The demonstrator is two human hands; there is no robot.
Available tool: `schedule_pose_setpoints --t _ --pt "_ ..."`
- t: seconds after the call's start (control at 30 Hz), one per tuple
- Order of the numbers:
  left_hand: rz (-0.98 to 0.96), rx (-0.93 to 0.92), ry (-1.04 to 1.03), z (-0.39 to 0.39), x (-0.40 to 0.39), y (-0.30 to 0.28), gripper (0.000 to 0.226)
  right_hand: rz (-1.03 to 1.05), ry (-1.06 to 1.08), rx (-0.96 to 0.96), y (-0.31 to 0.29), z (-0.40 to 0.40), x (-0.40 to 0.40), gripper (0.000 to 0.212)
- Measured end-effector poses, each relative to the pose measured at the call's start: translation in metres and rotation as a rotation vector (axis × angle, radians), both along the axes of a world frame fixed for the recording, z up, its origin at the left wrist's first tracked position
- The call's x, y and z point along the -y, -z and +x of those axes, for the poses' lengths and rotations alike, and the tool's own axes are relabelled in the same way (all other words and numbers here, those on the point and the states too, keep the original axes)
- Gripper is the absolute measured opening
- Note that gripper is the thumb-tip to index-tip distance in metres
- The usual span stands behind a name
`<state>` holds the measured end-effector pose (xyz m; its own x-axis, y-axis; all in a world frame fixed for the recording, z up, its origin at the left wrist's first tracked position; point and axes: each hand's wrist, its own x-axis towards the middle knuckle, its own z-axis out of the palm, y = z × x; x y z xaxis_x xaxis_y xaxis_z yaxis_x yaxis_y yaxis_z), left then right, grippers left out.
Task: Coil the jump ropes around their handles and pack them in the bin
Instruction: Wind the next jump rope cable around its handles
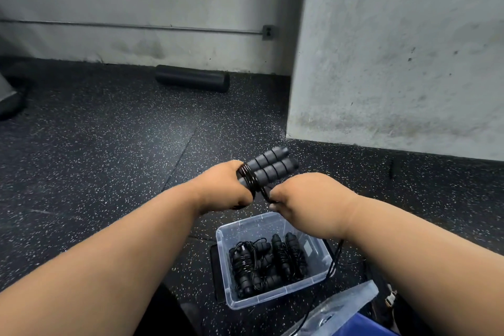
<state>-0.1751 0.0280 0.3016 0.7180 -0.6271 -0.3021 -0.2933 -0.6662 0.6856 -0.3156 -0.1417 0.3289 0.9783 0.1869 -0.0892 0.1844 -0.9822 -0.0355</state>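
From the head camera, the left hand (222, 185) grips two grey foam handles (268, 168) held side by side, their free ends pointing up and away, with several turns of black rope (249, 177) wound round them right by the fingers. The right hand (305, 192) pinches the loose rope just beside those coils, and more rope trails down past the right forearm to the floor (109, 144). Below the hands a clear bin (275, 293) sits on the speckled floor holding other coiled ropes (266, 263), with a black roller (192, 78) lying by the far wall.
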Motion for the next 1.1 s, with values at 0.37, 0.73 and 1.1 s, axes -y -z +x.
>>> schedule_pose_setpoints --t 0.37,0.73,1.1 --pt "0.272 0.359 0.204 -0.012 0.003 0.001 0.029 0.036 -0.072 0.144 -0.007 0.001 -0.005 0.025" --pt "0.121 0.315 0.476 -0.031 0.005 -0.012 0.037 0.767 0.201 -0.067 -0.004 0.016 0.052 0.037" --pt "-0.087 0.119 0.426 -0.040 -0.001 -0.016 0.055 1.200 0.372 -0.310 0.036 0.024 0.060 0.047"
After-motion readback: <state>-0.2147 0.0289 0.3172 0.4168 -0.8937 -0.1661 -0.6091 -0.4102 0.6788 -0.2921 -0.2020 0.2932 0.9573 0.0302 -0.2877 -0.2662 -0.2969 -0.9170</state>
